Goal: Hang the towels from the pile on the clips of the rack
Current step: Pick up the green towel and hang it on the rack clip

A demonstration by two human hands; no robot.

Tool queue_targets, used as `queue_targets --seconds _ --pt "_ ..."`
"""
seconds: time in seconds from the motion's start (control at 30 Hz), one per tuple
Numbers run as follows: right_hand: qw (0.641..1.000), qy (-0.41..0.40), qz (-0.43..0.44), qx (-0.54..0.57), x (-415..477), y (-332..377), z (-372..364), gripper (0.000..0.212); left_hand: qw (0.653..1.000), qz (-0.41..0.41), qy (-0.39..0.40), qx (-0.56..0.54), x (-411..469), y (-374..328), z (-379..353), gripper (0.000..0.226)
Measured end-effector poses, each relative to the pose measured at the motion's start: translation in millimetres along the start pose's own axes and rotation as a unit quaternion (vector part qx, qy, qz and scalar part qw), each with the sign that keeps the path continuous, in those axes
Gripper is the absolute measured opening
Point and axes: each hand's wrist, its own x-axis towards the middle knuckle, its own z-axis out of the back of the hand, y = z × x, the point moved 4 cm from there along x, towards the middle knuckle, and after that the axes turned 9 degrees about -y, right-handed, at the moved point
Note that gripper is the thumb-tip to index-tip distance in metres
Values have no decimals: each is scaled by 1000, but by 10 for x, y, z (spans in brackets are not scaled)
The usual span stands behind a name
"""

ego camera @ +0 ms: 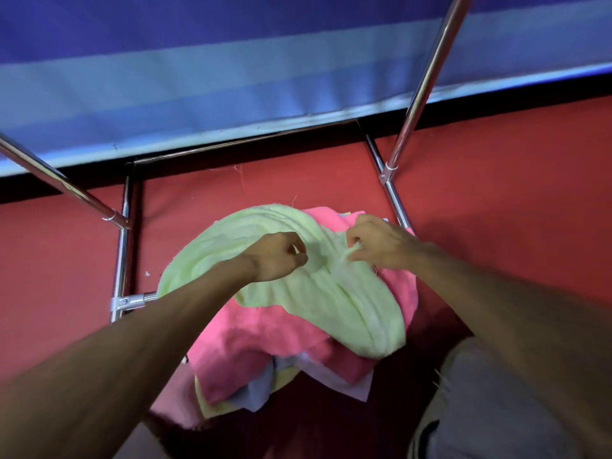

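A light green towel (334,293) lies crumpled on top of the pile, over a pink towel (251,342) and a pale blue one (261,389) beneath. My left hand (276,256) is closed in a fist on the green towel's top. My right hand (377,241) pinches a fold of the same towel between thumb and fingers. The chrome rack (121,260) stands around the pile; no clips are in view.
The pile rests on a red floor (496,180). A blue striped wall covering (231,61) runs behind the rack. Slanted rack poles rise at the left (56,180) and right (420,94). My grey-clad knee (490,399) is at the lower right.
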Motion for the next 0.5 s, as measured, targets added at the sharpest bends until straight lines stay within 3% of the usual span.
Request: queue_targets --seconds 0.2,0.37,0.43,0.5 --pt "992 -86 87 13 -275 662 840 18 999 -27 -16 -6 -444 -322 467 40" --pt "982 -125 139 18 -659 1290 1534 21 993 -62 -86 -57 -949 -623 968 65" --pt "975 -147 163 24 -801 1485 1757 21 990 -95 -95 -53 -1154 -741 1146 63" --pt "964 -180 187 54 -916 1623 1913 16 985 -124 -113 -37 -1357 -810 1286 48"
